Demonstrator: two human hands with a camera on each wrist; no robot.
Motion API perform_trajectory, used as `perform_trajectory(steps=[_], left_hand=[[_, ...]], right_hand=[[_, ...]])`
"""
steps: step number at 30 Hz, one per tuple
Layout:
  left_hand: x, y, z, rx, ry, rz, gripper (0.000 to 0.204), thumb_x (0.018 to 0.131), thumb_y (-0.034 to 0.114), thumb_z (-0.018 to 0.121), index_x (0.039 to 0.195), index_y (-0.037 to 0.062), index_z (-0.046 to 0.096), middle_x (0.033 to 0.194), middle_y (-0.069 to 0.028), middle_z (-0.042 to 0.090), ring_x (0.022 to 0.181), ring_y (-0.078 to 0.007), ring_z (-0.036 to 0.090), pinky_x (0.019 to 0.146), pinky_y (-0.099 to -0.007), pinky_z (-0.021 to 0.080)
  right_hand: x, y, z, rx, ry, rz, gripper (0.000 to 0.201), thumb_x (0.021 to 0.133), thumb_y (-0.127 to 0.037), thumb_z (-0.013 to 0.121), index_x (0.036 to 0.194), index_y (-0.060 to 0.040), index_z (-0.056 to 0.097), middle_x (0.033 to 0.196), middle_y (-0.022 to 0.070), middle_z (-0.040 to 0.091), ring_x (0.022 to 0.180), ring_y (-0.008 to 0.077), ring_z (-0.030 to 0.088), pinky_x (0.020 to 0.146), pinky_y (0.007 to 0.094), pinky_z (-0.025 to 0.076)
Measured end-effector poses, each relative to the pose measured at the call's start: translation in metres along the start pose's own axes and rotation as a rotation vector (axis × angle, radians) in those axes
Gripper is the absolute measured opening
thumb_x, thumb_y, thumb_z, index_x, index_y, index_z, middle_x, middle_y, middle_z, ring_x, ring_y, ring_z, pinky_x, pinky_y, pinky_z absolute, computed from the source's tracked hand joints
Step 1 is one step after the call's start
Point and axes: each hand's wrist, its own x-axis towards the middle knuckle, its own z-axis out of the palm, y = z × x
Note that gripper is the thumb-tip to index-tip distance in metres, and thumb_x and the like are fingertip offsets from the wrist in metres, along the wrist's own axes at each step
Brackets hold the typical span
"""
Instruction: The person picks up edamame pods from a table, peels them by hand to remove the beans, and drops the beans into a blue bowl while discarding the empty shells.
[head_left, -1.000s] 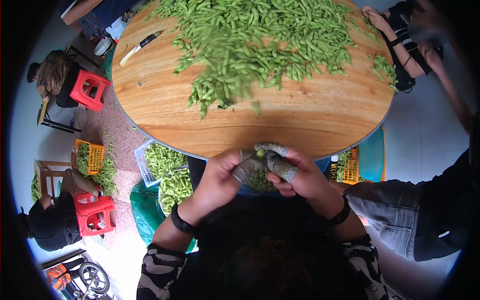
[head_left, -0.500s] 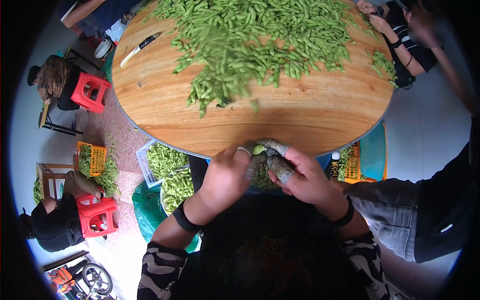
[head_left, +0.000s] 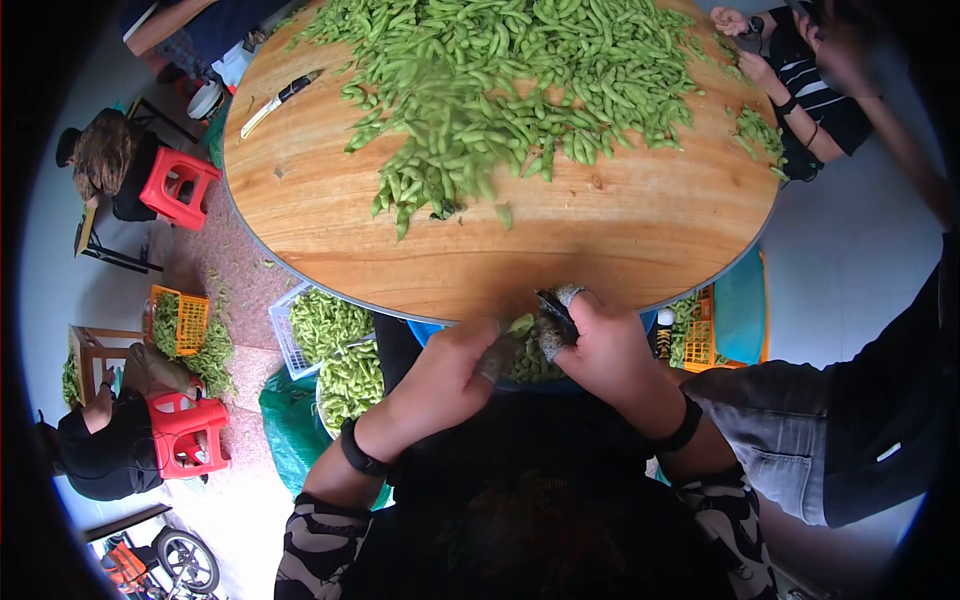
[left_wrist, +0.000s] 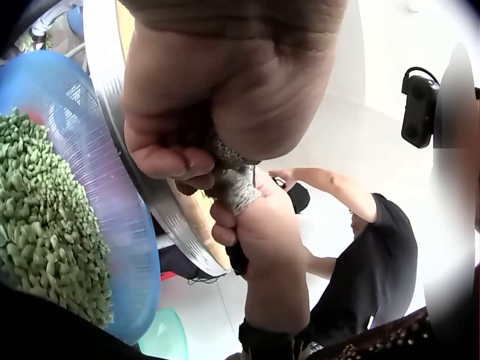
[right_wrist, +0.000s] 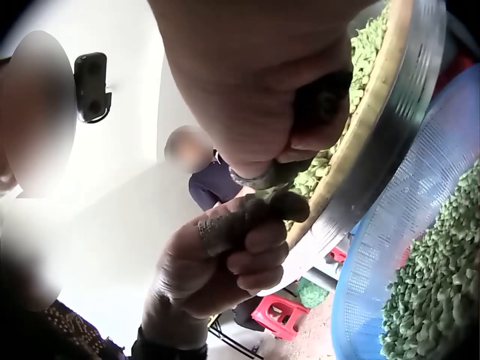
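Observation:
Close to the table's near edge, a green soybean pod (head_left: 521, 324) sits between my two hands. My left hand (head_left: 440, 375) pinches it with thumb and curled fingers. From the other side, the fingertips of my right hand (head_left: 610, 340) are curled in at the pod's end. Worn grey coverings wrap fingers on both hands; a dark one shows on the right. In both wrist views the fingertips meet and mostly hide the pod. Beneath the hands is a blue mesh basket (left_wrist: 124, 247) holding shelled green beans (left_wrist: 45, 232).
A heap of soybean pods (head_left: 520, 60) covers the far part of the round wooden table (head_left: 330, 230); a knife (head_left: 280, 103) lies at left. Crates of pods (head_left: 330, 318) and a green bag (head_left: 290, 430) stand left. People sit around, some beside red stools (head_left: 185, 435).
My right hand has turned, its thumb and forefinger shifting slightly right from around the pod. My left hand has moved a little lower. The person at upper right has moved their hands.

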Motion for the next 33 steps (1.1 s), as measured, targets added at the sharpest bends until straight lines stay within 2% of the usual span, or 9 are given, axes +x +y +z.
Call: perform_trajectory(steps=[7,12,15,18,21,23,26,29,33], left_hand=[[-0.053,-0.025,-0.029,0.258,0.591,-0.175,0.019,0.089,0.005,0.058,0.106,-0.0015,0.061,0.088,-0.0202,0.063,0.077,-0.0310,0.063,0.068,-0.0333,0.049],[-0.093,-0.052,-0.063,0.728,0.680,-0.571,0.039,0.087,0.011,0.063,0.124,0.0061,0.052,0.089,-0.0189,0.065,0.075,-0.0335,0.065,0.062,-0.0426,0.051],[-0.096,-0.055,-0.071,1.125,0.763,-0.430,0.043,0.085,0.011,0.065,0.124,0.0023,0.051,0.112,-0.0232,0.060,0.099,-0.0404,0.061,0.078,-0.0443,0.052],[-0.072,-0.039,-0.058,0.818,0.818,-0.270,0.038,0.080,0.010,0.071,0.113,-0.0024,0.058,0.110,-0.0224,0.060,0.100,-0.0385,0.061,0.084,-0.0439,0.051],[-0.046,-0.025,-0.025,0.317,0.542,-0.145,0.028,0.081,0.006,0.069,0.106,-0.0008,0.060,0.096,-0.0175,0.064,0.085,-0.0328,0.064,0.069,-0.0354,0.052],[-0.022,-0.011,-0.008,-0.074,0.335,-0.125,0.033,0.089,0.011,0.065,0.119,-0.0002,0.057,0.101,-0.0111,0.065,0.088,-0.0183,0.063,0.076,-0.0288,0.051],[-0.002,-0.026,0.006,-0.419,0.276,-0.087,0.022,0.090,0.008,0.062,0.111,0.0011,0.058,0.090,-0.0076,0.066,0.074,-0.0132,0.062,0.065,-0.0246,0.050],[-0.004,-0.026,0.003,-0.659,0.242,-0.076,0.015,0.090,-0.002,0.056,0.104,0.0015,0.060,0.086,-0.0040,0.066,0.068,-0.0078,0.060,0.058,-0.0213,0.049],[-0.033,-0.036,-0.019,-0.295,0.583,-0.086,0.013,0.088,-0.003,0.058,0.099,-0.0002,0.064,0.084,-0.0049,0.067,0.073,-0.0101,0.063,0.063,-0.0227,0.051]], right_hand=[[0.023,-0.011,-0.003,-0.095,-0.068,0.063,0.016,0.075,-0.011,0.066,0.086,-0.0036,0.058,0.077,0.0145,0.060,0.070,0.0347,0.062,0.056,0.0444,0.049],[0.095,0.001,0.013,-0.150,0.132,-0.057,0.022,0.079,-0.014,0.065,0.097,-0.0027,0.060,0.084,0.0190,0.064,0.083,0.0379,0.062,0.071,0.0457,0.050],[0.113,0.004,0.025,-0.280,0.107,0.014,0.019,0.079,-0.012,0.064,0.093,-0.0008,0.059,0.084,0.0204,0.064,0.081,0.0392,0.062,0.072,0.0459,0.050],[0.106,-0.005,0.019,-0.252,-0.122,0.183,0.022,0.078,-0.011,0.065,0.096,-0.0003,0.059,0.084,0.0196,0.064,0.081,0.0385,0.062,0.072,0.0436,0.050],[0.078,0.006,0.017,0.051,-0.072,0.113,0.023,0.076,-0.016,0.067,0.095,-0.0046,0.062,0.068,0.0131,0.062,0.058,0.0257,0.061,0.053,0.0372,0.048],[0.057,0.000,0.014,0.721,-0.240,0.507,0.016,0.083,-0.014,0.064,0.097,-0.0069,0.063,0.060,0.0026,0.056,0.048,0.0117,0.052,0.045,0.0275,0.040],[0.030,-0.009,0.015,1.020,-0.223,0.525,0.010,0.086,-0.012,0.065,0.094,-0.0058,0.065,0.060,-0.0046,0.052,0.047,0.0040,0.045,0.042,0.0226,0.032],[0.042,-0.006,0.005,0.762,-0.178,0.513,0.014,0.087,-0.015,0.068,0.095,-0.0036,0.065,0.062,-0.0057,0.051,0.051,0.0054,0.048,0.045,0.0248,0.037],[0.084,0.005,0.016,0.153,0.125,0.103,0.021,0.083,-0.017,0.070,0.094,-0.0019,0.061,0.069,0.0084,0.061,0.059,0.0210,0.059,0.055,0.0343,0.047]])
